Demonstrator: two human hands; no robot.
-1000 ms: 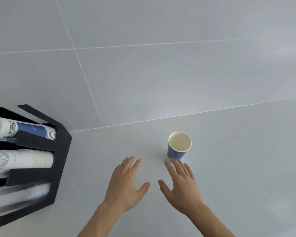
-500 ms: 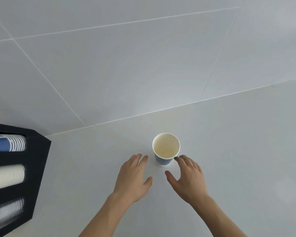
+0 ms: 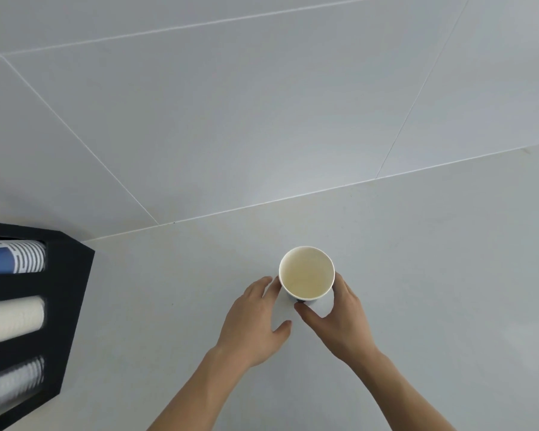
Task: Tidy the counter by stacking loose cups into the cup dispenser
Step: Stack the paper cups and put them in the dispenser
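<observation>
A blue paper cup [image 3: 306, 273] with a cream inside stands upright on the pale counter [image 3: 433, 290]. My right hand [image 3: 339, 321] curls around its right side, thumb at the base in front and fingers behind the wall. Flat beside the cup's left side lies my left hand [image 3: 255, 321], fingers apart and fingertips close to the wall. The black cup dispenser [image 3: 72, 290] sits at the left edge with three horizontal slots: a blue-and-white cup stack [image 3: 13, 259], a cream stack [image 3: 13, 318] and a greyish stack [image 3: 13, 384].
A light grey tiled wall [image 3: 262, 104] rises right behind the counter. The dispenser's left part runs out of view.
The view has shifted right and closer. Both hands moved forward to the cup; my right hand went from hovering before it to wrapping around it.
</observation>
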